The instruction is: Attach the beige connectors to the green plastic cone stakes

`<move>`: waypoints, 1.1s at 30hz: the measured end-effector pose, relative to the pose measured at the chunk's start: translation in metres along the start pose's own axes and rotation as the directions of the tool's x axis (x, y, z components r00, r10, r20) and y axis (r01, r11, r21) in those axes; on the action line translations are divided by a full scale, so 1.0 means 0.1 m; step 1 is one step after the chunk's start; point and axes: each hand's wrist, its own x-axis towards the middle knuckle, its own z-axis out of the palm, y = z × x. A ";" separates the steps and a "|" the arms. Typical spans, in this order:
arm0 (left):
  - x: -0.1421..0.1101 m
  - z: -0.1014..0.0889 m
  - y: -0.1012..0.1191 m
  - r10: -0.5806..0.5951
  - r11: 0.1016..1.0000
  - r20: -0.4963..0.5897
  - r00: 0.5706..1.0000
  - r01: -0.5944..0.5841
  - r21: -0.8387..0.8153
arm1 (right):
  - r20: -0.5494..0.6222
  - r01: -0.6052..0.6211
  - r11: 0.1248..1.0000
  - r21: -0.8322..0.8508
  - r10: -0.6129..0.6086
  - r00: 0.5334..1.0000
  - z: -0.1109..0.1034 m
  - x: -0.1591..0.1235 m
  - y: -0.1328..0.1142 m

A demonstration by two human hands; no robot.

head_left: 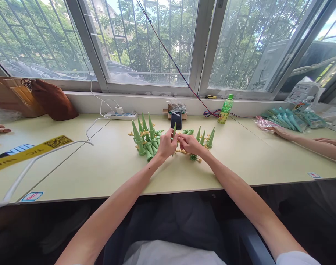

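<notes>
My left hand (167,144) is closed around a green plastic cone (175,129), held upright with its tip pointing up. My right hand (190,142) meets it, fingers pinched together at the cone's side. A bit of yellow shows near those fingertips, but what they grip is mostly hidden. Left of my hands, several green cones (140,141) with small yellow side pieces stand or lie in a cluster. On the right are more upright green cones (210,140). A green piece (193,157) lies close to my right wrist, and yellow pieces (181,151) lie under my hands.
Behind my hands lie a phone (176,120) and a small cardboard box (173,108). A green bottle (225,109) stands at back right, a power strip (121,115) at back left. White cable (46,151) crosses the left side. Another person's arm (303,141) rests near bagged items (290,118).
</notes>
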 end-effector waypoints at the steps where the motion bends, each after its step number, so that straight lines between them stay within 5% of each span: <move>1: 0.00 0.00 0.00 0.001 1.000 0.000 1.000 -0.001 0.001 | 0.002 0.000 1.000 -0.002 0.000 1.000 0.00 0.00 0.00; 33: -0.01 0.01 0.01 0.007 1.000 0.026 1.000 -0.007 0.010 | -0.044 0.021 0.997 -0.080 -0.025 0.999 0.02 0.03 0.05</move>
